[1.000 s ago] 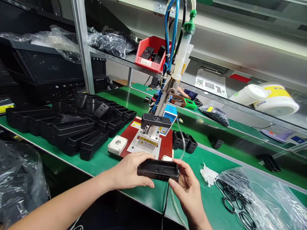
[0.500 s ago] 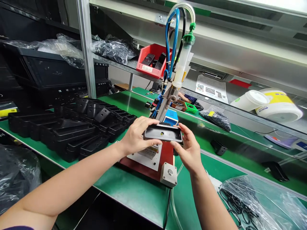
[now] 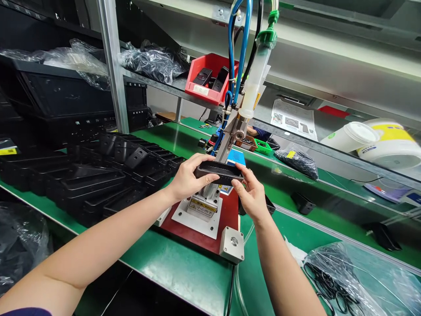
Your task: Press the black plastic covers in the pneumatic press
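Black rectangular plastic housing [image 3: 226,176] held in both my hands, open side up, its long side toward me. Left hand [image 3: 189,179] clamped on its left end, thumb along the near wall; right hand [image 3: 251,193] clamped on the right end, thumb and fingers on opposite sides. Housing sits in front of the dispensing syringe [image 3: 255,83] stand, above the red base plate [image 3: 226,215]. Push-button box [image 3: 232,245] at the plate's near right corner. More black housings [image 3: 95,177] massed left on the green bench [image 3: 184,272].
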Tool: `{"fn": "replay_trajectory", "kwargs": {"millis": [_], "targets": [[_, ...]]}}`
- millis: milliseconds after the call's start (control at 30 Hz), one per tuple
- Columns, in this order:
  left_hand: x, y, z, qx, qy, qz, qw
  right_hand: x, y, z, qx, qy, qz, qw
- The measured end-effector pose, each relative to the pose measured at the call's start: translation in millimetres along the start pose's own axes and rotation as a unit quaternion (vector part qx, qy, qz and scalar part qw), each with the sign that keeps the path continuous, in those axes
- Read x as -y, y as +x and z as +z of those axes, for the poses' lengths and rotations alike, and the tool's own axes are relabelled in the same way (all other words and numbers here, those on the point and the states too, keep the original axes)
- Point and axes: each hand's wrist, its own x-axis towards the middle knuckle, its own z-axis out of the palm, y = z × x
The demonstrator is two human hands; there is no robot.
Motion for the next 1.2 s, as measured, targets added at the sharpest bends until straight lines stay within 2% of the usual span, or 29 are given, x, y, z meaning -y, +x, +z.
{"fn": "replay_trajectory", "kwargs": {"millis": [100,200,300,567,800,867,1033,1200], "targets": [[2,-2,-3.2,0.008,0.02,0.07,0.997,5,-3,-2,-0.013,-0.03,-0.038,0.999],[2,-3,-5.6,0.023,0.028,0.085,0.996,8,-2,-4,-0.021,-0.042,-0.063,0.997],[2,0,-7.0,0.027,0.018,0.063,0.997,8,2,-5,-0.023,-0.043,-0.056,0.997],[4,6,-7.1,0.044,-0.004,-0.026,0.999,-2,4,0,-0.01,-0.023,0.019,0.999],[0,7,-4.2,0.039,-0.031,-0.095,0.994,11,9,-2,-0.02,-0.041,0.054,0.997],[-2,8,-1.9,0.021,-0.048,-0.109,0.993,16,12,0,-0.031,-0.067,0.035,0.997],[-3,8,6.3,-0.031,-0.084,-0.137,0.986,18,20,11,-0.069,-0.096,-0.081,0.99],[-2,7,11.8,-0.045,-0.055,-0.146,0.987,12,21,21,-0.1,-0.083,-0.086,0.988]]}}
